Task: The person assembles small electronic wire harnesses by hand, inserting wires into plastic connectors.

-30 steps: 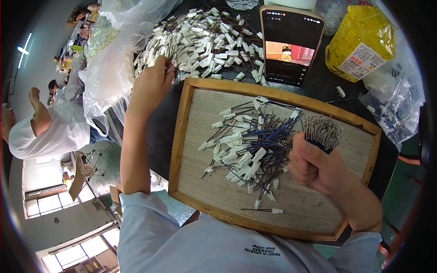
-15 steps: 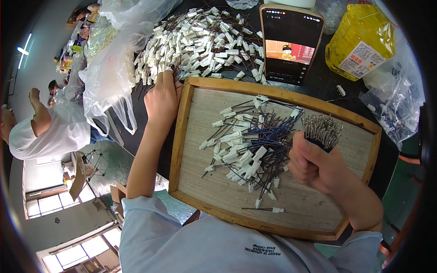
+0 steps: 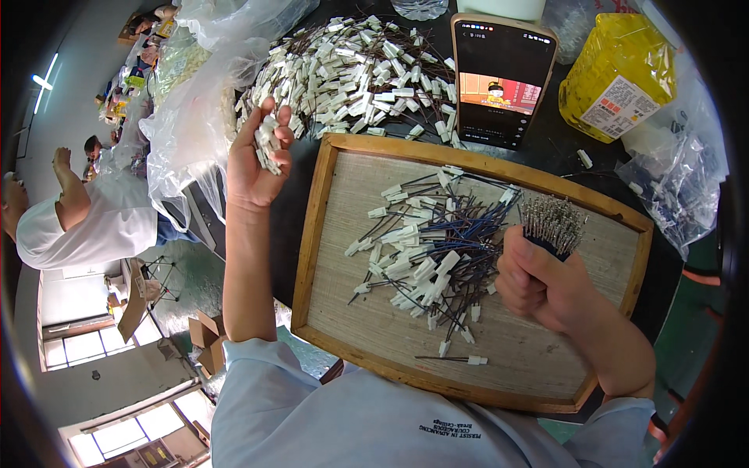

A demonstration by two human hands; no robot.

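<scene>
Head view. Left hand (image 3: pixel 260 168) raised left of the tray, palm turned up, fingers curled around a small cluster of white connectors (image 3: pixel 268 144). Right hand (image 3: pixel 546 285) over the tray's right part, closed in a fist on a wire bundle (image 3: pixel 553 226); silvery tips stand packed together above the thumb.

Wood-rimmed tray (image 3: pixel 310 234) sits before the person. On its board, left of the fist: a loose spread of wired connectors (image 3: pixel 421 269), white housings mostly leftward, blue and dark wires running toward the fist. Cannot tell whether these join the held bundle. One wired piece (image 3: pixel 477 360) lies apart near the lower rim.

Beyond the tray, a large connector heap (image 3: pixel 351 74). Phone (image 3: pixel 499 117) upright to its right; then a yellow container (image 3: pixel 616 74). Clear plastic bag (image 3: pixel 191 125) left of the heap.
</scene>
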